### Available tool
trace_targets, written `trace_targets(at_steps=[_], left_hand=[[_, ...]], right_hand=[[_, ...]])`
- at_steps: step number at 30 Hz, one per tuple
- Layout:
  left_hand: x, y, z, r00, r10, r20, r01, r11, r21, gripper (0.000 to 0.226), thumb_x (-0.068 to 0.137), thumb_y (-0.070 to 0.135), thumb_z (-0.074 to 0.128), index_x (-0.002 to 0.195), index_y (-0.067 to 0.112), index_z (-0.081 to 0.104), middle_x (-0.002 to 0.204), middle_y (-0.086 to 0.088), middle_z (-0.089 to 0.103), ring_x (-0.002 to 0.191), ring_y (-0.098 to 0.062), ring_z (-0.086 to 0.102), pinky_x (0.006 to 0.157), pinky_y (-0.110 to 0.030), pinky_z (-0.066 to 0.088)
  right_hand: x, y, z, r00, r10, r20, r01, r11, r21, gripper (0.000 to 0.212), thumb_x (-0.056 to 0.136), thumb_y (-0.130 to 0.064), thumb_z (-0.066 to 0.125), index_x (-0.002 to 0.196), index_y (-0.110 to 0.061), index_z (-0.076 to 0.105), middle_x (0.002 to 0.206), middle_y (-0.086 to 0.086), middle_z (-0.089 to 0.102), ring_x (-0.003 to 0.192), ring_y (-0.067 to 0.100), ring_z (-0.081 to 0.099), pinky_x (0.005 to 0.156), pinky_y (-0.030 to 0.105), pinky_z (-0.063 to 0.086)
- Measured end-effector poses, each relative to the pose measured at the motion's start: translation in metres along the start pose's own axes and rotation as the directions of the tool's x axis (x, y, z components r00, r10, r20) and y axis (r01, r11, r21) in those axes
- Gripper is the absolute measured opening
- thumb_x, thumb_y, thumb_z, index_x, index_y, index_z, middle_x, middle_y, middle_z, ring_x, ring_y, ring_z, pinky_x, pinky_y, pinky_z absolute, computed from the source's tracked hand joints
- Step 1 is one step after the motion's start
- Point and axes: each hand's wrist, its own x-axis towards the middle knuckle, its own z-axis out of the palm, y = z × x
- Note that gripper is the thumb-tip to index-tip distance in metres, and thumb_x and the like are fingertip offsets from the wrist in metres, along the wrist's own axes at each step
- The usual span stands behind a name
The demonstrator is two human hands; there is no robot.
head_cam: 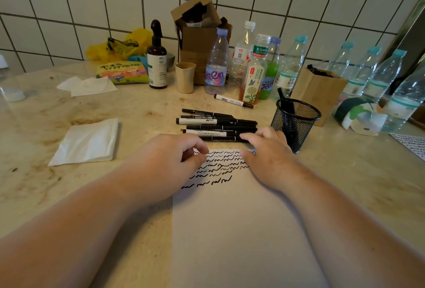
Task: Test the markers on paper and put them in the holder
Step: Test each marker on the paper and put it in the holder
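Note:
A white sheet of paper [230, 230] lies on the counter in front of me, with rows of black squiggles [216, 168] across its top. Just beyond its far edge is a pile of several black and white markers [218, 125]. My left hand [170, 159] hovers with loosely curled fingers over the sheet's top left corner and holds nothing. My right hand [269, 152] rests on the top right corner, its straight fingers touching the nearest marker of the pile. The black mesh holder [295, 124] stands to the right with one marker [284, 101] in it. One more marker [233, 101] lies apart, farther back.
Several plastic bottles [217, 62] line the back and right by the tiled wall. There are also a cardboard box [195, 41], a paper cup [185, 77], a brown spray bottle [157, 57] and a brown bag [318, 90]. A folded tissue [87, 142] lies left.

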Motion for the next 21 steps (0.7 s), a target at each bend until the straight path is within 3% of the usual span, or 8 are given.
trace_targets(at_steps=[5, 9, 13, 17, 19, 21], left_hand=[[-0.001, 0.001, 0.000, 1.000, 0.001, -0.007, -0.002, 1.000, -0.030, 0.010, 0.093, 0.042, 0.058, 0.098, 0.048, 0.064, 0.073, 0.022, 0.065, 0.072, 0.007, 0.059, 0.056, -0.015, 0.040], [-0.001, 0.001, -0.001, 1.000, 0.005, -0.005, -0.005, 1.000, -0.031, 0.010, 0.093, 0.042, 0.058, 0.096, 0.048, 0.064, 0.073, 0.024, 0.065, 0.073, 0.008, 0.059, 0.056, -0.014, 0.038], [-0.001, 0.001, -0.002, 1.000, 0.005, 0.000, -0.005, 1.000, -0.010, 0.012, 0.094, 0.042, 0.057, 0.099, 0.046, 0.066, 0.078, 0.021, 0.066, 0.072, 0.003, 0.060, 0.059, -0.016, 0.042], [-0.002, 0.002, -0.002, 1.000, -0.001, 0.009, 0.001, 1.000, 0.001, 0.010, 0.093, 0.043, 0.056, 0.094, 0.046, 0.066, 0.077, 0.021, 0.065, 0.070, 0.004, 0.059, 0.057, -0.014, 0.040], [-0.002, 0.002, -0.003, 1.000, 0.004, 0.021, -0.004, 1.000, 0.017, 0.010, 0.093, 0.044, 0.056, 0.092, 0.048, 0.065, 0.078, 0.023, 0.065, 0.071, 0.006, 0.059, 0.057, -0.014, 0.040], [-0.002, 0.002, -0.003, 1.000, 0.012, 0.029, -0.012, 0.999, 0.032, 0.011, 0.094, 0.044, 0.055, 0.090, 0.048, 0.065, 0.079, 0.024, 0.065, 0.073, 0.006, 0.059, 0.058, -0.014, 0.040]], right_hand=[[-0.003, -0.002, -0.003, 0.999, -0.008, -0.050, 0.010, 0.999, 0.037, 0.031, 0.100, -0.033, 0.052, 0.131, -0.031, 0.054, 0.139, -0.009, 0.045, 0.129, 0.017, 0.033, 0.110, 0.042, 0.036], [-0.006, -0.004, -0.004, 0.997, -0.016, -0.078, 0.023, 0.996, 0.091, 0.020, 0.097, -0.028, 0.058, 0.117, -0.031, 0.054, 0.121, -0.008, 0.054, 0.118, 0.017, 0.041, 0.104, 0.043, 0.041], [-0.007, -0.001, -0.005, 0.996, -0.030, -0.084, 0.036, 0.997, 0.067, 0.019, 0.095, -0.030, 0.065, 0.113, -0.029, 0.067, 0.116, -0.007, 0.053, 0.117, 0.014, 0.041, 0.100, 0.034, 0.040], [-0.010, -0.001, -0.007, 0.994, -0.055, -0.099, 0.063, 0.995, 0.079, 0.004, 0.092, -0.029, 0.070, 0.094, -0.030, 0.067, 0.097, -0.012, 0.050, 0.100, 0.011, 0.047, 0.079, 0.021, 0.039], [-0.012, -0.003, -0.009, 0.997, -0.070, -0.039, 0.072, 0.996, 0.058, 0.004, 0.093, -0.032, 0.067, 0.094, -0.030, 0.064, 0.087, -0.017, 0.044, 0.085, 0.008, 0.046, 0.063, 0.015, 0.031], [-0.015, -0.003, -0.011, 0.997, -0.081, -0.005, 0.082, 0.996, 0.037, 0.007, 0.094, -0.037, 0.065, 0.097, -0.031, 0.064, 0.085, -0.017, 0.044, 0.076, 0.003, 0.044, 0.059, 0.016, 0.028]])
